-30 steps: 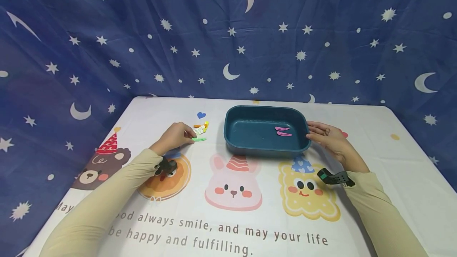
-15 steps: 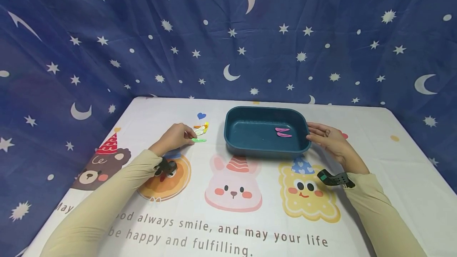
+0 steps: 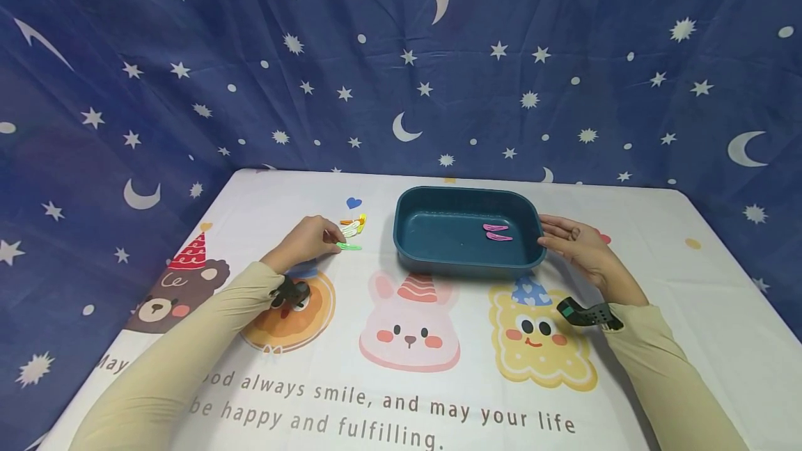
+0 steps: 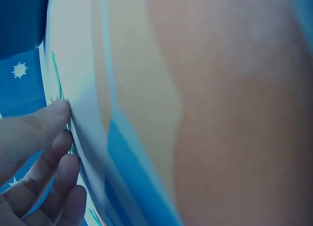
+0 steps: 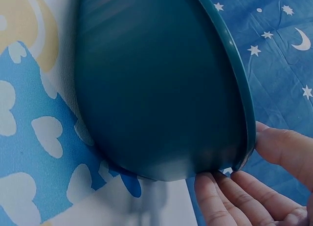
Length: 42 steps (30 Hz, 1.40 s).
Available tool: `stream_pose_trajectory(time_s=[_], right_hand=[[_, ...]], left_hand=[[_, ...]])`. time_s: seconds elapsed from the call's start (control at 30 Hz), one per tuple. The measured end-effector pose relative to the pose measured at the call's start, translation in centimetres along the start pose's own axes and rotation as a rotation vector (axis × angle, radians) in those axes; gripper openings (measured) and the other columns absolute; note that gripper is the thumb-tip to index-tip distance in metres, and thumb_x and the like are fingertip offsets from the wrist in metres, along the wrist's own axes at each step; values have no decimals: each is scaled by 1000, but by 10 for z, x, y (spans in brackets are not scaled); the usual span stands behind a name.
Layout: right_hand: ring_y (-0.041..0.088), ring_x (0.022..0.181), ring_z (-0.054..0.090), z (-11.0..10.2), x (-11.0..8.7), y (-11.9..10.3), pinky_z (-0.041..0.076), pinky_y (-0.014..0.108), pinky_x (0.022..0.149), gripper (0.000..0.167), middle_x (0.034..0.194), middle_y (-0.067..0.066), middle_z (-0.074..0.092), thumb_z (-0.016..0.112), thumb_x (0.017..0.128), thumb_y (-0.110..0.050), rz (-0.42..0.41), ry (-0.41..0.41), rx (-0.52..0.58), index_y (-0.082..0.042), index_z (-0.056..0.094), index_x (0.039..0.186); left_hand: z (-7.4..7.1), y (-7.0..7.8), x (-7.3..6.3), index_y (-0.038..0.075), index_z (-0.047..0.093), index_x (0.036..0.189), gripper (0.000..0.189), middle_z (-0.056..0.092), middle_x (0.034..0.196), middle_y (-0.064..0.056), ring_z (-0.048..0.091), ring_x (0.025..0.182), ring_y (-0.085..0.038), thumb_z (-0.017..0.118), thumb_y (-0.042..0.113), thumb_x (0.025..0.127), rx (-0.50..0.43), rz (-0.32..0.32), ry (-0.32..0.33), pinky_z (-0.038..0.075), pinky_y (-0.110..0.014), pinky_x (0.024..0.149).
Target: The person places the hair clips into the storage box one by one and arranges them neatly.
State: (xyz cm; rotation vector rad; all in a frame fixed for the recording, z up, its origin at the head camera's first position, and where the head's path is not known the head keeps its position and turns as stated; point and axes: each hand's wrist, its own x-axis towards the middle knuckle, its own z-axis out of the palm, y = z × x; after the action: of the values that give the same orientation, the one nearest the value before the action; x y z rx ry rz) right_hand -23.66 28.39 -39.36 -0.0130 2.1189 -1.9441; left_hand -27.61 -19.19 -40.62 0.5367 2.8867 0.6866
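Note:
At the left of the table, my left hand (image 3: 311, 237) pinches one end of a green hair clip (image 3: 351, 247) between thumb and fingers. In the left wrist view, the clip's thin green outline (image 4: 57, 72) sticks out past the thumb tip (image 4: 61, 108). Just behind it lie several more hair clips: white ones (image 3: 351, 229), a yellow one (image 3: 363, 222) and an orange one (image 3: 348, 222). My right hand (image 3: 579, 246) holds the right end of a dark teal plastic basin (image 3: 438, 262), thumb at the rim and fingers against the outer wall. Two pink hair clips (image 3: 498, 236) lie inside the basin.
A white tablecloth (image 3: 401, 395) printed with cartoon animals and words covers the table. Behind it hangs a blue curtain (image 3: 351, 61) with moons and stars. The basin stands between the loose clips and my right hand.

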Motion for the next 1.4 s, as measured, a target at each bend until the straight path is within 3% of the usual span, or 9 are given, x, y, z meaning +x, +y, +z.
stream_pose_trajectory(time_s=[0.3,0.9,1.4], right_hand=[[-11,99,58,1,-1,-2,49,11,84,75,128,-3,53,66,87,-11,16,16,-28,5,23,146],[-10,99,59,0,0,-4,50,12,82,75,108,-17,60,66,86,-6,-21,-14,32,9,21,145],[-10,99,59,0,-2,-1,50,12,83,74,108,-17,60,65,87,-7,-20,-13,15,8,22,145]], left_hand=[[0,-1,1,5,74,88,11,71,80,-7,57,67,-11,74,5,77,-43,18,4,46,-23,65],[0,-1,1,3,73,87,12,71,79,-8,58,68,-11,74,0,75,-83,25,9,48,-24,65],[0,-2,1,4,73,83,10,70,75,-7,58,65,-10,77,4,73,-73,52,11,48,-23,64]])
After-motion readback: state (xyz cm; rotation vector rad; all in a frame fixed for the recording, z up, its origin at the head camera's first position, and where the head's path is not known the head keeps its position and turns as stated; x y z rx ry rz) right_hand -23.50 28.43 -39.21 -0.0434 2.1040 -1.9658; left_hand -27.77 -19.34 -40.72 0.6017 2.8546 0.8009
